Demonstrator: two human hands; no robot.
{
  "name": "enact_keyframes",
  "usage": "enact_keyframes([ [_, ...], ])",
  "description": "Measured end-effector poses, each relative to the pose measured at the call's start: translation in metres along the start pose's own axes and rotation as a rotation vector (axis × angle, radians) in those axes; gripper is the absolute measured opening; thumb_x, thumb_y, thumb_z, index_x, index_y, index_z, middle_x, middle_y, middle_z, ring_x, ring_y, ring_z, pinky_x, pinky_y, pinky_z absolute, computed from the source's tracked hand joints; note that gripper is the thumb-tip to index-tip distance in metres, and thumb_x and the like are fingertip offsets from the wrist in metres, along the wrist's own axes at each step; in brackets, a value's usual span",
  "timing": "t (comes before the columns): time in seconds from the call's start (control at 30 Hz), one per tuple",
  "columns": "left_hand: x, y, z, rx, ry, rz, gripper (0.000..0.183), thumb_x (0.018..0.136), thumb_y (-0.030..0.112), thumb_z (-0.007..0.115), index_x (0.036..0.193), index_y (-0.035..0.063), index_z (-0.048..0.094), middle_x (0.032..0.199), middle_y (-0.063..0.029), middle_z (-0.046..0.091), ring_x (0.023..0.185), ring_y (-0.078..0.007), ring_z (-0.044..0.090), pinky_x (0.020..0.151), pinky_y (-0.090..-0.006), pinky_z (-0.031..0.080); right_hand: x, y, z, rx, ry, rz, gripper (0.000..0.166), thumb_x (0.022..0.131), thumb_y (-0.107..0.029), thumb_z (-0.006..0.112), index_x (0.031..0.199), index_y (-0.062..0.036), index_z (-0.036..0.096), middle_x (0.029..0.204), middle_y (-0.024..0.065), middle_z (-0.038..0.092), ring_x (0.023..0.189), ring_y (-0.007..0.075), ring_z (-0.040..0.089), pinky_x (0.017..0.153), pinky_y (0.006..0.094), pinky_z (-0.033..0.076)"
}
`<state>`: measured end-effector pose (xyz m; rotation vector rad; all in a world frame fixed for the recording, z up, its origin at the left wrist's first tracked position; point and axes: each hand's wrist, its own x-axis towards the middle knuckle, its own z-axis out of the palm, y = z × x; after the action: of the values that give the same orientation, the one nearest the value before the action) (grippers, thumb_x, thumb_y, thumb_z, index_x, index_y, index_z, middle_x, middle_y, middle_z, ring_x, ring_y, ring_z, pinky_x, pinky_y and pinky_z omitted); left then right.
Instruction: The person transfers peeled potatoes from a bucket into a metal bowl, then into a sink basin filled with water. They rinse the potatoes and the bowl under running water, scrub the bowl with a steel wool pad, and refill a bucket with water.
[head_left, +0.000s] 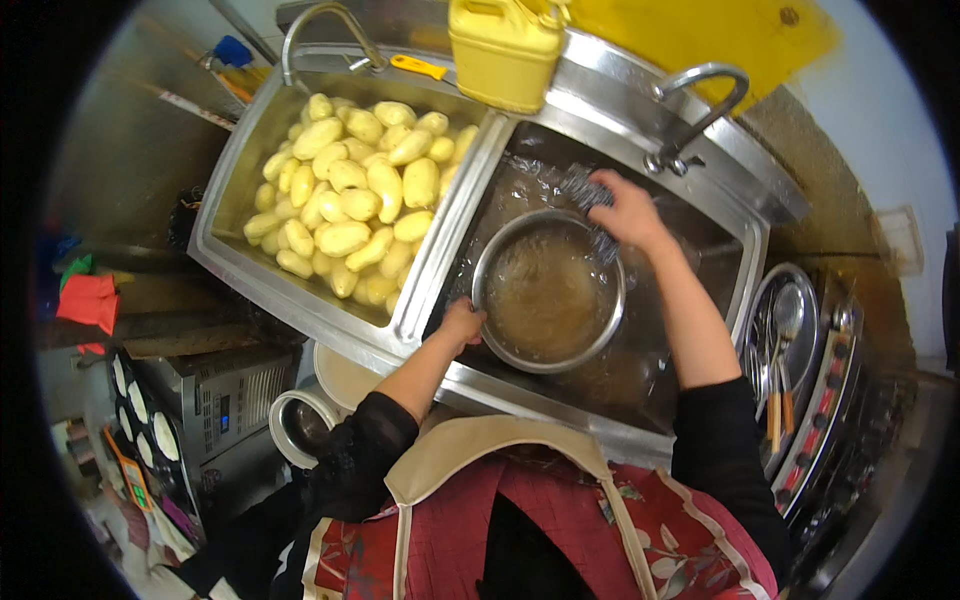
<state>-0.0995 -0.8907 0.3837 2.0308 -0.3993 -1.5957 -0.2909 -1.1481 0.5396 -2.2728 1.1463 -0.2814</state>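
Observation:
My left hand (462, 322) grips the left rim of a round stainless steel bowl (484, 259), which stands in the right basin (652, 352) of a double steel sink. Cloudy brownish water (544, 296) fills much of the bowl, and dark water lies around it. In my right hand (628, 208) is a grey metal scouring pad (583, 186), held over the bowl's upper right rim. Part of the pad shows below my fingers; the rest is hidden behind them. Peeled potatoes (346, 176) are heaped in the left basin (240, 229).
A yellow plastic jug (504, 56) and a yellow-handled tool (417, 67) sit on the sink's back ledge. Two curved faucets (322, 11) (705, 75) rise there. Ladles with wooden handles (781, 390) lie in a metal dish on the right. White buckets (281, 431) stand lower left.

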Motion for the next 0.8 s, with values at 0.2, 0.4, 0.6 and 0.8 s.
enact_keyframes([
  [0.2,-0.026,0.03,0.01,-0.176,-0.252,-0.006,0.021,0.09,0.003,0.047,0.111,0.0038,0.049,0.089,-0.0133,0.061,0.067,-0.0237,0.064,0.053,-0.0358,0.056,-0.109,0.0,0.176,0.684,-0.502,0.249,0.055,0.072,-0.02,0.06,0.125,-0.0121,0.051,0.115,0.0133,0.06,0.1,0.0263,0.059,0.084,0.0359,0.047],
  [0.4,-0.025,0.046,-0.004,-0.121,-0.212,0.116,0.009,0.09,0.008,0.05,0.095,0.0011,0.051,0.078,-0.0109,0.061,0.056,-0.0198,0.062,0.042,-0.0316,0.053,-0.151,-0.001,0.167,-0.056,-0.911,0.219,0.049,0.074,-0.021,0.054,0.123,-0.0187,0.055,0.12,0.0129,0.058,0.112,0.0304,0.053,0.09,0.0409,0.045],
  [0.6,-0.038,0.057,0.005,-0.156,-0.143,0.103,0.023,0.084,0.018,0.064,0.093,0.0049,0.046,0.076,-0.0086,0.058,0.049,-0.0153,0.056,0.044,-0.0327,0.055,-0.145,-0.017,0.174,0.014,-0.684,0.316,0.04,0.074,-0.023,0.055,0.112,-0.0154,0.062,0.112,0.0135,0.062,0.105,0.0313,0.058,0.086,0.0417,0.047],
  [0.8,-0.03,0.041,0.004,0.087,-0.252,-0.214,0.02,0.08,0.02,0.059,0.089,0.0014,0.056,0.068,-0.0086,0.058,0.052,-0.018,0.056,0.047,-0.032,0.049,-0.153,-0.004,0.189,0.278,-0.769,0.163,0.039,0.072,-0.021,0.057,0.109,-0.014,0.063,0.103,0.016,0.065,0.095,0.0307,0.061,0.081,0.0385,0.048],
])
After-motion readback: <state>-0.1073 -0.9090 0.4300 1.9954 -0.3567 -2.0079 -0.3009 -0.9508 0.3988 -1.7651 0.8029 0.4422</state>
